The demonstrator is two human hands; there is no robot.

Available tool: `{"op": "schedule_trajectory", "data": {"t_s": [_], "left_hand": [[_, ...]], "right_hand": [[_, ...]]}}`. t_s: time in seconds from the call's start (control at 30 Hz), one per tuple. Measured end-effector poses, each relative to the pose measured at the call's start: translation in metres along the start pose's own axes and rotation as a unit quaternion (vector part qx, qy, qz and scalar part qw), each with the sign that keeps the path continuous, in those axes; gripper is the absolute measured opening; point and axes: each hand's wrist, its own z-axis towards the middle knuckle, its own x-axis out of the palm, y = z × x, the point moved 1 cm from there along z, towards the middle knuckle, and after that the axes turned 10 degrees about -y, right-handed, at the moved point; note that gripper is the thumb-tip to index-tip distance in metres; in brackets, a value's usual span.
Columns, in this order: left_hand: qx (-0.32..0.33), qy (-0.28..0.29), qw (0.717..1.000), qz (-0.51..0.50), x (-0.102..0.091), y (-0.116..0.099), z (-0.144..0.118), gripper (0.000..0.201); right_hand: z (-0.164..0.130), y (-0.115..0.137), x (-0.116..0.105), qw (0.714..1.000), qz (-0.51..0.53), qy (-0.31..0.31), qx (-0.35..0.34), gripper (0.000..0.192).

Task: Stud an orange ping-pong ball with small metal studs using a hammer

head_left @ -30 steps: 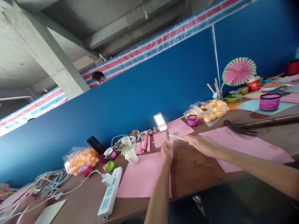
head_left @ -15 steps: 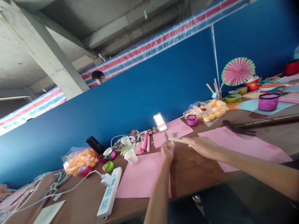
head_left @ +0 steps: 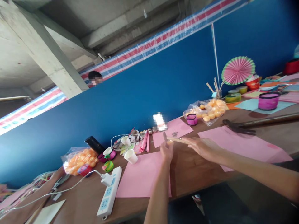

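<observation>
My left hand is closed, with a dark, narrow, blade-like piece standing up from its fingers. A small yellow-orange spot shows at its fingertips, too small to name. My right hand is closed on the near end of a pale wooden stick. The stick's far end meets the fingers of my left hand and the foot of the dark piece. Both hands are above the brown table, between two pink sheets, the left one and the right one.
A power strip, paper cup and bags of orange balls stand to the left. Behind are small metal bits on pink paper. A hammer lies right. A co-worker's arm reaches in at far left.
The co-worker's arm at the left has reached farther toward the bag of orange balls. The head behind the blue partition has shifted slightly left. My hands have barely moved.
</observation>
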Motion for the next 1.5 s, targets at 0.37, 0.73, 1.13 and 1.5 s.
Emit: {"op": "schedule_trajectory", "data": {"t_s": [0.37,0.73,1.13,1.5], "left_hand": [[0.011,-0.002,1.0,-0.01,0.003,0.004,0.002,0.027],[0.008,-0.012,0.999,-0.051,0.002,0.003,0.001,0.027],[-0.003,-0.003,0.998,-0.068,0.005,0.008,0.002,0.028],[-0.005,0.001,0.998,-0.062,0.006,0.012,0.003,0.03]], "right_hand": [[0.0,-0.007,0.008,1.0,-0.019,-0.023,0.001,0.042],[0.004,-0.02,0.011,0.997,0.068,0.014,0.038,0.039],[0.005,-0.017,0.008,1.0,0.024,-0.008,0.019,0.041],[0.003,-0.013,0.008,1.0,-0.023,-0.009,-0.002,0.042]]}}
